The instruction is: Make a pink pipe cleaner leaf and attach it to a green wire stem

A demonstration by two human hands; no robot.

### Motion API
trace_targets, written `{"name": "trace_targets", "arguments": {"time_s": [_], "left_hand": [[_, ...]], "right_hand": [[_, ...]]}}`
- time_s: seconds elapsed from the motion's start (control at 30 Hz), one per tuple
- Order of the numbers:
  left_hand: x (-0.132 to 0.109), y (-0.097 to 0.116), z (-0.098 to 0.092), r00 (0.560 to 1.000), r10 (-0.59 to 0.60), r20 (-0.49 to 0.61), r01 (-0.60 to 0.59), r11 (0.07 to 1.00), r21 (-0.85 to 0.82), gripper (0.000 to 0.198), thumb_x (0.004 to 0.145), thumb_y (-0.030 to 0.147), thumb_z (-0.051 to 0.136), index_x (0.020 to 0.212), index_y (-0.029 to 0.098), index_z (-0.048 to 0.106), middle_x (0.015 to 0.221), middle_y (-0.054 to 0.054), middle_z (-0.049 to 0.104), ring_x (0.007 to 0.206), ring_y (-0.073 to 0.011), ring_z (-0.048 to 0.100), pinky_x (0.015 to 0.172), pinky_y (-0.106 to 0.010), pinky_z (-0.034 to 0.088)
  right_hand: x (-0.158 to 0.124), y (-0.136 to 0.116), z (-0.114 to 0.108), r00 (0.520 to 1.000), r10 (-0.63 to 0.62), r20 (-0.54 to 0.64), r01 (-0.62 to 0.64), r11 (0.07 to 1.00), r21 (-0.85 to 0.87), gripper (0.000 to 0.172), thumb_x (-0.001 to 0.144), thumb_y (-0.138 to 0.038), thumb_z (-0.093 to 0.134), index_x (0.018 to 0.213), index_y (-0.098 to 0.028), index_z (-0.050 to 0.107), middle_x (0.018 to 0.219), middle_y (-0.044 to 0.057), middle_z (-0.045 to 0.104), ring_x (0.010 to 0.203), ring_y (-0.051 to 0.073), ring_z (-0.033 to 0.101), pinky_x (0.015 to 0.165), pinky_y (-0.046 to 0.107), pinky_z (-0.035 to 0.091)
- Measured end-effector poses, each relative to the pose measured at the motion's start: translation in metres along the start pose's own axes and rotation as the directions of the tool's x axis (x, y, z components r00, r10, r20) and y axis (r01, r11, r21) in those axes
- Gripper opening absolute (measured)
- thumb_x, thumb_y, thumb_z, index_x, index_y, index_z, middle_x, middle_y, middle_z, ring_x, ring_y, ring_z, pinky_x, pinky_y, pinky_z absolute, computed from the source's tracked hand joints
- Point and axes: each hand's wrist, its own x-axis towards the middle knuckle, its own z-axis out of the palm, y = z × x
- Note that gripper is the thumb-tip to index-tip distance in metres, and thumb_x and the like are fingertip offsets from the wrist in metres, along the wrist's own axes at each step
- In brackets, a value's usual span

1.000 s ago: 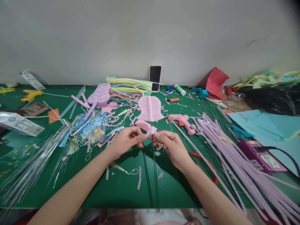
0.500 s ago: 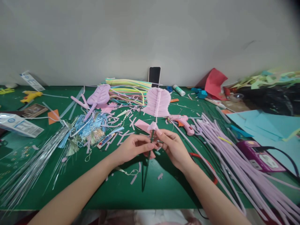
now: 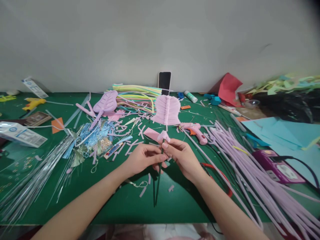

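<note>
In the middle of the head view, a thin dark green stem (image 3: 159,176) slants down towards the table's front. A small pale pink flower-like tuft (image 3: 163,135) tops it. My left hand (image 3: 146,159) is closed around the stem below the tuft, thumb pressed against it. My right hand (image 3: 178,154) pinches the stem just under the tuft, with thumb and finger together. Directly beyond rises a fuzzy lilac leaf shape (image 3: 167,110) with a central rib and a short stalk. Whether that stalk joins the tuft, I cannot tell.
A pink glue gun (image 3: 195,130) lies right of the hands, near a lilac pipe-cleaner bundle (image 3: 240,166) and a purple power box (image 3: 277,166). Left are blue tassels (image 3: 93,133), silver strips (image 3: 42,173) and another lilac leaf (image 3: 106,101). A phone (image 3: 164,81) leans on the wall.
The stem's lower end has swung slightly right, and the fuzzy leaf shape has shifted a little left. My right thumb has moved lower and left on the stem.
</note>
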Motion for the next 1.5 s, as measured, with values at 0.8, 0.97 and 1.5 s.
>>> {"name": "trace_targets", "arguments": {"time_s": [0.8,0.97,1.5], "left_hand": [[0.002,-0.001,0.005,0.986,-0.144,0.079,0.141,0.989,0.045,0.044,0.064,0.039,0.082,0.096,0.014,0.067,0.073,-0.006,0.075,0.054,-0.0148,0.068,0.057,-0.025,0.054],[0.002,0.007,-0.009,0.992,-0.06,-0.111,0.067,0.996,0.062,0.045,0.072,0.056,0.071,0.082,0.014,0.063,0.079,-0.009,0.075,0.06,-0.0194,0.072,0.057,-0.027,0.056],[0.007,0.013,-0.036,0.885,0.082,-0.458,-0.167,0.975,-0.147,0.02,0.089,0.03,0.06,0.104,0.018,0.055,0.082,-0.007,0.077,0.059,-0.017,0.073,0.05,-0.021,0.056]], "right_hand": [[0.003,-0.006,-0.006,0.989,-0.063,-0.131,0.071,0.996,0.053,0.031,0.068,-0.034,0.081,0.094,-0.02,0.073,0.075,0.001,0.074,0.057,0.01,0.064,0.053,0.021,0.05],[0.002,-0.007,-0.008,0.993,-0.022,-0.12,0.027,0.999,0.04,0.031,0.068,-0.035,0.082,0.093,-0.02,0.072,0.074,0.002,0.075,0.06,0.01,0.067,0.054,0.018,0.05],[0.0,0.001,-0.005,0.956,0.257,0.143,-0.232,0.958,-0.17,0.038,0.07,-0.043,0.079,0.097,-0.017,0.07,0.078,0.005,0.076,0.064,0.014,0.072,0.055,0.02,0.052]]}}
